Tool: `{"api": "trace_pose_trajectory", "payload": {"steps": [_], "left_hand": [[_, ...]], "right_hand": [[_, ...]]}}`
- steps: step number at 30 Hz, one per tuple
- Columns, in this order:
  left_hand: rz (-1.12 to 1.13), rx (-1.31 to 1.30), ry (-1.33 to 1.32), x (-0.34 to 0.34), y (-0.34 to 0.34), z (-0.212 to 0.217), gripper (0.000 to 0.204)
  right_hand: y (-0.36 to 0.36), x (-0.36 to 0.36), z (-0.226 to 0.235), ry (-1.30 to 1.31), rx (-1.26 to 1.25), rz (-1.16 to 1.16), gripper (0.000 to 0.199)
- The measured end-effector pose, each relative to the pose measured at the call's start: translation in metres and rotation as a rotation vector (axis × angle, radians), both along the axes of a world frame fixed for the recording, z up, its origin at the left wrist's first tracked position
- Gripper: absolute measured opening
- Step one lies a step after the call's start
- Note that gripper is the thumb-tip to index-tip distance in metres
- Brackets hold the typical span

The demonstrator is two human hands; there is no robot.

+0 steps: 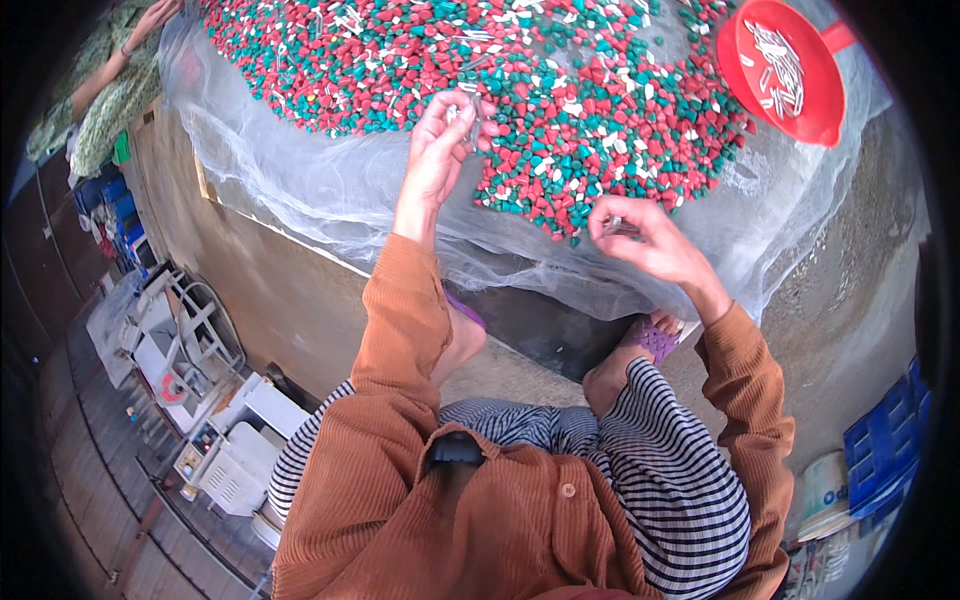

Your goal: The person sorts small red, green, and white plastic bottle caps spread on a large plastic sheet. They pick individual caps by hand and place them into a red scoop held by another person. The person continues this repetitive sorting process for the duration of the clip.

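Small red, green and white cone-like pieces lie thickly spread over a table draped in sheer white netting. My left hand is raised over their near edge, its fingers pinched round a thin clear tube; something small and white shows by the fingertips. Lower and to the right, my right hand is curled round a few short clear tubes at the table's front edge. A red plastic scoop with a handle rests at the far right, with several white and clear stick-like pieces inside.
White netting hangs over the table's front edge in folds. Another person's arm reaches in at the far left. Sewing-machine-like equipment stands on the left floor, and blue crates are at the right. My feet are beneath the table edge.
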State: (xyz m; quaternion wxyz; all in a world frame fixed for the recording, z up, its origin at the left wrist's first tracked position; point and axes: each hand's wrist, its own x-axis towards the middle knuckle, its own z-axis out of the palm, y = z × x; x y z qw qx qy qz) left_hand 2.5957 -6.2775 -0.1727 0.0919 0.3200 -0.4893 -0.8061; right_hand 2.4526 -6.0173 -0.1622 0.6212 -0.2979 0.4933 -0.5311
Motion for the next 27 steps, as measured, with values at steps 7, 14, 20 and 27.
{"api": "trace_pose_trajectory", "payload": {"steps": [7,14,20,27], "left_hand": [[0.065,-1.216,-0.267,-0.09,0.075,-0.036,0.024],[-0.37,-1.029,-0.09,-0.073,0.165,0.002,0.016],[-0.189,-0.945,-0.43,-0.08,0.101,0.022,0.013],[-0.131,-1.307,-0.507,-0.09,0.053,-0.007,0.028]], "right_hand": [[-0.002,-0.038,-0.002,-0.124,0.116,-0.312,0.021],[-0.005,-0.07,0.001,0.579,0.225,-0.48,0.01],[-0.009,-0.065,-0.013,1.223,0.103,-0.079,0.032],[-0.038,-0.107,0.0,1.434,0.299,-0.301,0.034]]}}
